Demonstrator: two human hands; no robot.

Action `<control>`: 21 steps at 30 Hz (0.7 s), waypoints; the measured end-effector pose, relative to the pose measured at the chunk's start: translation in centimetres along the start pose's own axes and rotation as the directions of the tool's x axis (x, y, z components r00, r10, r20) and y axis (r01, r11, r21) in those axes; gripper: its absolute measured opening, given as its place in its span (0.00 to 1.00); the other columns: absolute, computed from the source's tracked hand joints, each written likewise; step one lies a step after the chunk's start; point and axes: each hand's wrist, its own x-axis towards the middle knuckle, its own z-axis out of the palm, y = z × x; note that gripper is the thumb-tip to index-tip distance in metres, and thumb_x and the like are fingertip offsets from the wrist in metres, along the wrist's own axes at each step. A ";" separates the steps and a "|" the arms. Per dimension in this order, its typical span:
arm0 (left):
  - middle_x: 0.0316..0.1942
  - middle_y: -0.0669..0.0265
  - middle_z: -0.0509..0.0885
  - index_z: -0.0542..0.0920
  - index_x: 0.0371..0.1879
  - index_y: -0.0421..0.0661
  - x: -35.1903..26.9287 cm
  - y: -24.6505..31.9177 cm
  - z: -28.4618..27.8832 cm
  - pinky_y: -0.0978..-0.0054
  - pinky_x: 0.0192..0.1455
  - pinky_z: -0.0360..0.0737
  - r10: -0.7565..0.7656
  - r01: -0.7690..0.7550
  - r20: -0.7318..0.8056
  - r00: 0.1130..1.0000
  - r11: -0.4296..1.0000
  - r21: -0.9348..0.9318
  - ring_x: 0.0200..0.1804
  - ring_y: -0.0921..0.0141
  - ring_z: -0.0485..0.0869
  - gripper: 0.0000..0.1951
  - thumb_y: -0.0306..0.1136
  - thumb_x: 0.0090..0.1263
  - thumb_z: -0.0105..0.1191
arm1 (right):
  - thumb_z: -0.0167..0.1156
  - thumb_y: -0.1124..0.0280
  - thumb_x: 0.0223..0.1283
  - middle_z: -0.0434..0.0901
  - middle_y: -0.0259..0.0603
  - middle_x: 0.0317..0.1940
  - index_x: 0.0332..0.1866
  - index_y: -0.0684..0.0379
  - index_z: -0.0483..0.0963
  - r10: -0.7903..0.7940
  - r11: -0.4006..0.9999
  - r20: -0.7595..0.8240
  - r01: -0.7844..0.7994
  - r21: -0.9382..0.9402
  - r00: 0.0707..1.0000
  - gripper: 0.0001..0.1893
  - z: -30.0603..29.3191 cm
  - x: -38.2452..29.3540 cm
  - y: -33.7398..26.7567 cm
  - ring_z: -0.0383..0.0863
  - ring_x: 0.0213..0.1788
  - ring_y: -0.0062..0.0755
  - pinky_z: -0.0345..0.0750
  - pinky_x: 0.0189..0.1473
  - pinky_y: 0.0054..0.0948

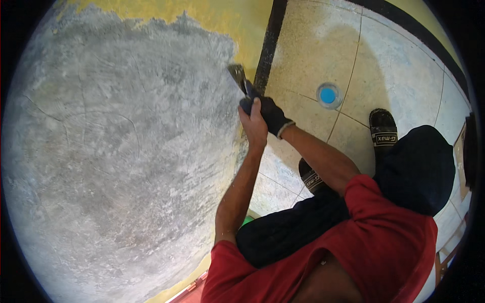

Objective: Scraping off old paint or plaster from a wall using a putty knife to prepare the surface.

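Observation:
A metal scraper (237, 74) meets the wall where the bare grey plaster (125, 125) borders yellow paint (212, 17). My right hand (273, 115), in a dark knit glove, grips its handle. Bare and ungloved, my left hand (254, 123) is clasped with it at the handle, thumb uppermost. Most of the handle is hidden by the fingers, so the exact hold of the left hand is only partly visible. The blade points up and left, away from my body. Cracks and curved scratches mark the grey plaster, and its upper paint edge is ragged.
A black painted band (269, 45) runs along the wall's foot. On the tiled floor (299, 49) stands a clear round container (329, 95) with a blue disc in it. My black sandals (384, 128) are on the tiles. Something green (247, 220) shows beside my leg.

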 end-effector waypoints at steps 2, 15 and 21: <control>0.49 0.52 0.79 0.69 0.57 0.29 0.3 0.9 0.5 0.70 0.57 0.73 -0.014 0.013 -0.063 0.998 1.000 -0.014 0.49 0.64 0.78 0.28 0.43 0.72 0.56 | 0.54 0.59 0.70 0.84 0.44 0.37 0.55 0.60 0.76 0.222 0.961 0.115 -0.197 -0.195 0.968 0.18 -0.2 0.8 0.1 0.82 0.40 0.31 0.78 0.43 0.34; 0.49 0.54 0.79 0.70 0.56 0.31 0.8 5.2 3.2 0.69 0.59 0.72 0.018 -0.023 -0.072 0.997 0.997 -0.068 0.51 0.65 0.76 0.23 0.39 0.73 0.56 | 0.56 0.57 0.66 0.81 0.55 0.48 0.57 0.56 0.74 0.141 0.977 0.181 -0.107 -0.186 0.973 0.20 -2.5 4.0 0.1 0.81 0.52 0.49 0.76 0.52 0.42; 0.52 0.47 0.79 0.69 0.57 0.31 5.2 8.9 6.5 0.67 0.60 0.71 0.208 -0.204 -0.032 0.978 0.975 0.092 0.53 0.59 0.77 0.27 0.44 0.71 0.56 | 0.50 0.67 0.72 0.80 0.45 0.52 0.61 0.61 0.72 -0.160 0.987 0.055 0.161 -0.017 0.986 0.17 -5.2 10.2 0.2 0.79 0.51 0.34 0.76 0.56 0.33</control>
